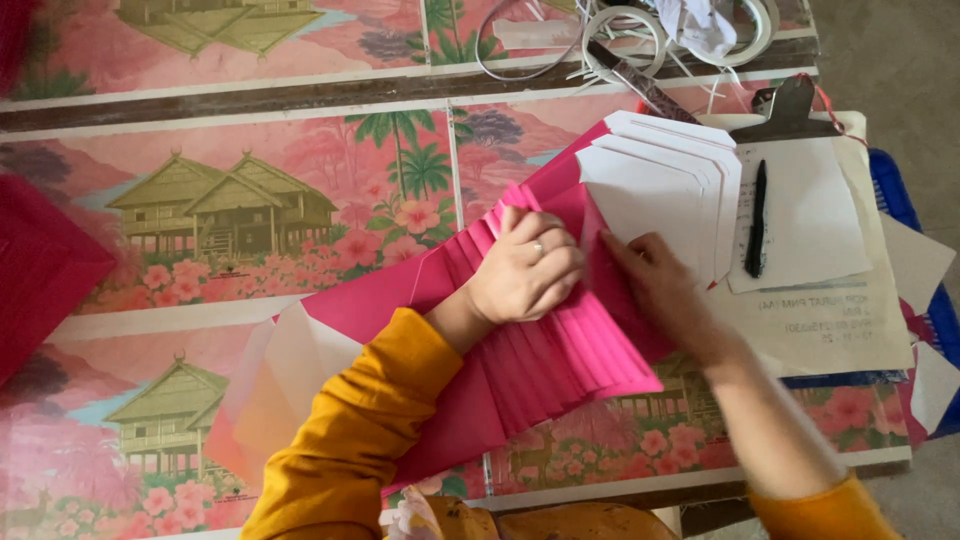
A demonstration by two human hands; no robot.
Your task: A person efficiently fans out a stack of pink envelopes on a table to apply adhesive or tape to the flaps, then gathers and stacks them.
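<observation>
A fanned stack of bright pink paper envelopes (545, 360) lies across a table covered with a pink house-and-flower patterned cloth (250, 200). Their white inner flaps (660, 190) spread out at the upper right. My left hand (525, 265), wearing a ring, presses down on the middle of the stack with curled fingers. Just to its right, my right hand (655, 290) lies flat on the pink paper, fingers touching a fold next to the white flaps. Both arms wear mustard-yellow sleeves.
A clipboard (810, 250) with papers and a black pen (757, 220) lies at the right. White tape rolls and cord (640, 30) sit at the top. A dark red stack (40, 270) is at the left edge. A blue object (900, 200) shows at the right.
</observation>
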